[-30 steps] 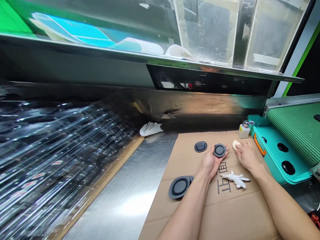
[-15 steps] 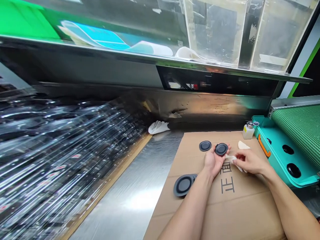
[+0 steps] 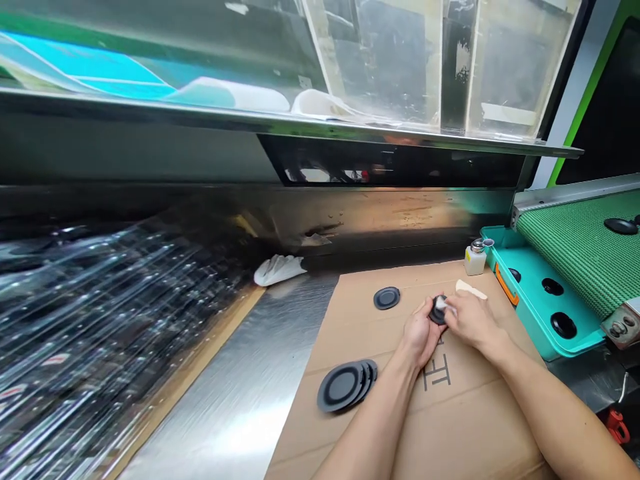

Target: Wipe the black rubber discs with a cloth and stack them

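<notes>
My left hand (image 3: pixel 421 333) is closed around a round black disc-shaped part (image 3: pixel 437 313), held just above the cardboard. With its fingers pinched on a white cloth (image 3: pixel 442 303), my right hand (image 3: pixel 470 319) presses against the top face of that disc. Left of my hands, one similar black disc (image 3: pixel 387 298) lies flat on the cardboard. Nearer to me, several overlapping black discs (image 3: pixel 340 387) lie fanned out beside my left forearm. A folded off-white pad (image 3: pixel 471 289) rests just beyond my right hand, partly hidden by it.
The cardboard sheet (image 3: pixel 320 427) covers the steel bench (image 3: pixel 240 413). A small white pump bottle (image 3: pixel 475 259) stands by a teal tray (image 3: pixel 543 310) holding several glossy black parts. A green mesh conveyor (image 3: pixel 575 233) is at right, clear plastic trays (image 3: pixel 140 320) at left, a white glove (image 3: pixel 279 269) behind.
My right hand has moved from beside the disc to over it, bringing the white cloth onto its face. The camera has turned to the right, showing more of the conveyor.
</notes>
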`<state>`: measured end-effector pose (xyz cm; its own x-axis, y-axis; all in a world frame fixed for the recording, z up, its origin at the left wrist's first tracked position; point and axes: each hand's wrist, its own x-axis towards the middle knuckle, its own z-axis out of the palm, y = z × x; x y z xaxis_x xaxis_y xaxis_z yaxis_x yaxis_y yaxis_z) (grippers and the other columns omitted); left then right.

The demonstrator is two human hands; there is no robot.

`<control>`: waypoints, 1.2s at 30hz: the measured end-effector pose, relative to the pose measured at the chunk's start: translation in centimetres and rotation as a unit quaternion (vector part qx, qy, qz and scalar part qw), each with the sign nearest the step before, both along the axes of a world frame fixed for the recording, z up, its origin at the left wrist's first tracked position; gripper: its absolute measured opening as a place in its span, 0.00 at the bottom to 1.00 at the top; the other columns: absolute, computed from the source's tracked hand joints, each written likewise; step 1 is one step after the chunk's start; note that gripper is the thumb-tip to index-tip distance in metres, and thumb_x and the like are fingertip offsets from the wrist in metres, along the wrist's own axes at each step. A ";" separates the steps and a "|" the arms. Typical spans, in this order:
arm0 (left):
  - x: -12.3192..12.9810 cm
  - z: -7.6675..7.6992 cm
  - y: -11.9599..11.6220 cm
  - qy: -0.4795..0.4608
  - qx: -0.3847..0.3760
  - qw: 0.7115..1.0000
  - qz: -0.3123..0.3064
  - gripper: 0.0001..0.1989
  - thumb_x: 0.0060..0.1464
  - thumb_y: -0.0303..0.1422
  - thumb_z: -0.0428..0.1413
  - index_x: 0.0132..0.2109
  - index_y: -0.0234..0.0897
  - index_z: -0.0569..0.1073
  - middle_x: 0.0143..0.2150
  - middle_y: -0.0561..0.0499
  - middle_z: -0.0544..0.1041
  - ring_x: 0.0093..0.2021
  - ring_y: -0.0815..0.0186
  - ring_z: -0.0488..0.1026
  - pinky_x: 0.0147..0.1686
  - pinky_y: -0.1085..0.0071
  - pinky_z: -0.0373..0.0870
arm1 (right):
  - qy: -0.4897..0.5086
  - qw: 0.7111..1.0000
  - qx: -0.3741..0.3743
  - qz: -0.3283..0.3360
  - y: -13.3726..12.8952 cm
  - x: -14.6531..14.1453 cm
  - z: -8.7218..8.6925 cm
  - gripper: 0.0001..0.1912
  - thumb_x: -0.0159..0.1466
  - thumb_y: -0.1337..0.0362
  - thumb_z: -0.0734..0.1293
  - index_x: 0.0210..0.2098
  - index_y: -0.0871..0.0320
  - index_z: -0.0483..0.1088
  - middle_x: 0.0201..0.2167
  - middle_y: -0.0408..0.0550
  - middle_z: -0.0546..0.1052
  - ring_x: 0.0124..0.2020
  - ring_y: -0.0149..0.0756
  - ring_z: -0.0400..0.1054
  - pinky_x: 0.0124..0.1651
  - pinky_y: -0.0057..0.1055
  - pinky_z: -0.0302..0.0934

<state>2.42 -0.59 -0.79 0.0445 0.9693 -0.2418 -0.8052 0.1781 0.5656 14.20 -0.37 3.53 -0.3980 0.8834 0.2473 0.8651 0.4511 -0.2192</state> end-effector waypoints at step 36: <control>-2.2 2.5 -0.3 -0.111 -0.124 0.986 -0.024 0.27 0.69 0.46 0.37 0.45 0.28 0.71 0.35 0.39 0.76 0.30 0.64 0.76 0.21 0.76 0.74 | 0.189 0.980 0.001 0.063 -0.2 1.5 1.5 0.18 0.73 0.55 0.57 0.47 0.52 0.77 0.43 0.47 0.80 0.46 0.38 0.72 0.50 0.32 0.61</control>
